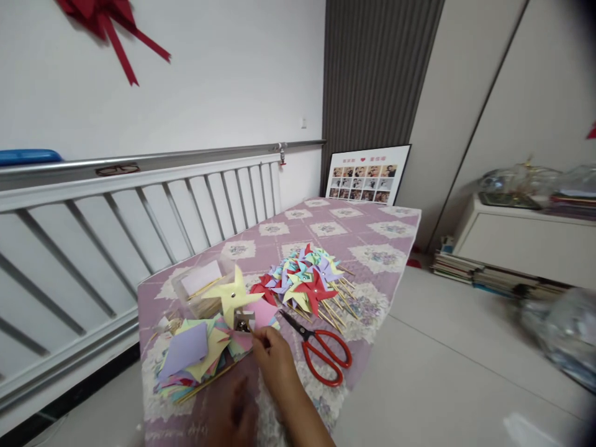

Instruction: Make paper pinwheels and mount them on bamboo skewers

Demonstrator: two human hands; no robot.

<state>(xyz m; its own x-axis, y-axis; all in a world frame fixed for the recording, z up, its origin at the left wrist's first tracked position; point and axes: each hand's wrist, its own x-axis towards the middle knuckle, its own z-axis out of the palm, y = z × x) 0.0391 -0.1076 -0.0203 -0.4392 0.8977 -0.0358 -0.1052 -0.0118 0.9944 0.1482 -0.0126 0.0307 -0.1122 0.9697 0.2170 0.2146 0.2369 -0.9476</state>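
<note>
My right hand [274,357] reaches onto the purple cloth-covered table [372,242], its fingers pinched together at the edge of a stack of coloured paper squares [195,354]. What the fingers pinch is too small to make out. Just beyond the fingertips a yellow pinwheel [234,297] leans on a clear plastic box [201,285] that holds thin wooden sticks. My left hand [231,406] is low at the table's near end, blurred and dark, so its fingers do not show clearly.
A heap of finished pinwheels on sticks [305,279] lies mid-table, with red-handled scissors [321,347] in front of it. A white slatted rail [139,211] runs along the left. A framed photo collage [365,176] leans at the far end. Books [484,273] lie on the floor at right.
</note>
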